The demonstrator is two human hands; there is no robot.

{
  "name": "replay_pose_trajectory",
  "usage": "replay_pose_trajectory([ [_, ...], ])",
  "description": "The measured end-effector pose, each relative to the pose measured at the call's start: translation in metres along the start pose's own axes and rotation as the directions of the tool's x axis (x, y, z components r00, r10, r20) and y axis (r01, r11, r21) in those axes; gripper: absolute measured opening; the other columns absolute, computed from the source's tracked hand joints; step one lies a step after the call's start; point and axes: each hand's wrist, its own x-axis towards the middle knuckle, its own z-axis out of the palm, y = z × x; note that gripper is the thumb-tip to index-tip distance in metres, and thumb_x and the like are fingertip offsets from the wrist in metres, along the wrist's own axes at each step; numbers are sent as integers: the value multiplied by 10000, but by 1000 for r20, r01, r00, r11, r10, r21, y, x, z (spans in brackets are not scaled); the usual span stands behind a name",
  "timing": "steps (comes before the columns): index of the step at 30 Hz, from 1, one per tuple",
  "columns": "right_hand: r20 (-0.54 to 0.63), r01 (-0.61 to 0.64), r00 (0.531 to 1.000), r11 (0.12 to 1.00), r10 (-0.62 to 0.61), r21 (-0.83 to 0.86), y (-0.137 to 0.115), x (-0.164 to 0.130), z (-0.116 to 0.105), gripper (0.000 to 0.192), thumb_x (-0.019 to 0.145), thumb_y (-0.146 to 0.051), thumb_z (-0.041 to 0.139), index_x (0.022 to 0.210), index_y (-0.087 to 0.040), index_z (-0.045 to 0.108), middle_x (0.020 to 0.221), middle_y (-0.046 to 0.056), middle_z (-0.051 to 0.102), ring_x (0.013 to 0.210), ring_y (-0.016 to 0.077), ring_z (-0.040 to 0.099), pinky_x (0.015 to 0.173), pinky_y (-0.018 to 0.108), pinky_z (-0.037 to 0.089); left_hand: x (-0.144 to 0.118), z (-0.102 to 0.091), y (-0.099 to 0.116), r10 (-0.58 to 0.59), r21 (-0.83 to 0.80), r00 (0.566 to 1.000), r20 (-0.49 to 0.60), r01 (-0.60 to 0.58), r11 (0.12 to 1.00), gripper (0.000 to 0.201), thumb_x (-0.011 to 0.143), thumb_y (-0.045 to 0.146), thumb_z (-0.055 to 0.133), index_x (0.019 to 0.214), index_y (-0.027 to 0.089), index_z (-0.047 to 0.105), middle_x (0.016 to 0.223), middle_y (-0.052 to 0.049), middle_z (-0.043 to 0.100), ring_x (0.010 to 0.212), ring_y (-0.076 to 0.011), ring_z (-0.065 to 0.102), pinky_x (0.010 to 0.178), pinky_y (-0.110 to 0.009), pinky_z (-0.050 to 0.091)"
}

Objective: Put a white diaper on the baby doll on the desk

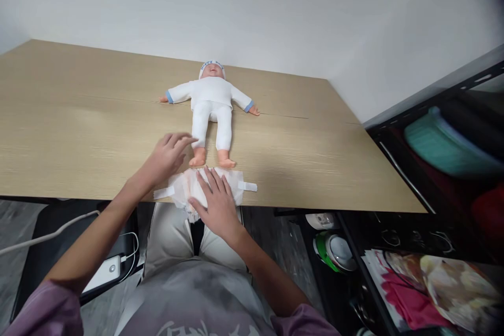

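Note:
A white diaper (181,187) lies spread at the front edge of the table, its side tabs stretched out to left and right and part of it hanging over the edge. My right hand (216,202) rests flat on it with the fingers apart, holding nothing. Raised to the left, my left hand (167,155) hovers near the doll's foot with its fingers loosely bent and nothing in them. Just beyond the diaper a baby doll (212,97) lies on its back, arms out, in white clothes with blue cuffs and a white cap.
The wooden table (86,115) reaches back to a white wall. A black chair (39,257) at the left holds a white power bank (104,272) with a cable. Dark shelves at the right carry a teal item (449,144) and a pink cloth (413,299).

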Motion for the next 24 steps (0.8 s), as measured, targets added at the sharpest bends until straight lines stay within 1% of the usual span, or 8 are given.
replay_pose_trajectory([
  [2, -3, -3, 1000, 1000, 3, -6, 1, 0, 1, 766, 1168, -596, 637, 1819, -236, 451, 1934, 119, 327, 1813, 343, 286, 1483, 621, 230, 34, 11, -9, 109, 104, 983, 148, -125, 987, 689, 1008, 95, 523, 1673, 240, 630, 1875, -152, 429, 1695, -421, 418, 1380, -641, 342],
  [4, 0, -2, 1000, 1000, 2, -18, 1, 0, 2, 771, 1171, -600, 626, 1818, -217, 452, 1934, 122, 325, 1815, 348, 279, 1484, 625, 229, 59, 19, -10, 217, 118, 925, 313, -264, 957, 786, 942, 60, 597, 1693, 291, 608, 1960, -82, 274, 1793, -417, 254, 1435, -664, 238],
  [8, 3, 0, 1000, 999, 0, -40, 1, 0, 4, 769, 1178, -607, 600, 1821, -212, 448, 1931, 117, 335, 1808, 352, 295, 1482, 635, 235, 88, 29, -4, 385, 143, 796, 467, -497, 856, 1024, 804, 64, 780, 1750, 346, 509, 1986, -41, 190, 1827, -419, 182, 1450, -638, 248],
  [10, -1, 1, 1000, 999, -1, -46, 1, -1, 4, 760, 1180, -604, 598, 1819, -218, 454, 1932, 108, 336, 1803, 344, 307, 1484, 629, 240, 97, 35, -5, 474, 187, 755, 452, -600, 778, 1009, 778, 37, 784, 1708, 345, 542, 1974, -41, 245, 1792, -415, 293, 1418, -590, 325],
  [13, 8, 4, 1000, 999, -4, -43, 2, 0, 1, 775, 1165, -611, 621, 1818, -225, 460, 1940, 102, 312, 1804, 344, 305, 1490, 628, 235, 108, 45, -7, 575, 206, 720, 389, -676, 707, 643, 897, 80, 721, 1490, 327, 696, 1834, -31, 538, 1643, -377, 514, 1337, -536, 402],
  [16, 38, -4, 999, 999, 5, -37, 5, 4, -3, 791, 1150, -621, 642, 1818, -238, 464, 1941, 104, 307, 1810, 350, 293, 1489, 650, 237, 119, 52, -6, 620, 146, 709, 336, -690, 709, 372, 1010, 172, 641, 1338, 302, 759, 1599, -66, 748, 1457, -369, 635, 1219, -532, 461],
  [19, 68, -17, 998, 999, 19, -40, 13, 15, -6, 750, 1185, -599, 575, 1834, -252, 435, 1943, 95, 297, 1824, 331, 262, 1493, 653, 221, 131, 45, 0, 637, 2, 726, 258, -660, 752, 336, 1025, 237, 641, 1329, 296, 771, 1493, -94, 797, 1365, -385, 649, 1147, -543, 485],
  [24, 94, 6, 996, 999, -1, -43, 31, 44, -7, 723, 1219, -597, 485, 1866, -301, 360, 1957, 78, 257, 1837, 328, 217, 1496, 666, 193, 159, 4, 14, 596, -303, 798, 88, -548, 780, 330, 1074, 384, 655, 1381, 312, 754, 1396, -75, 814, 1322, -341, 661, 1162, -502, 517],
])
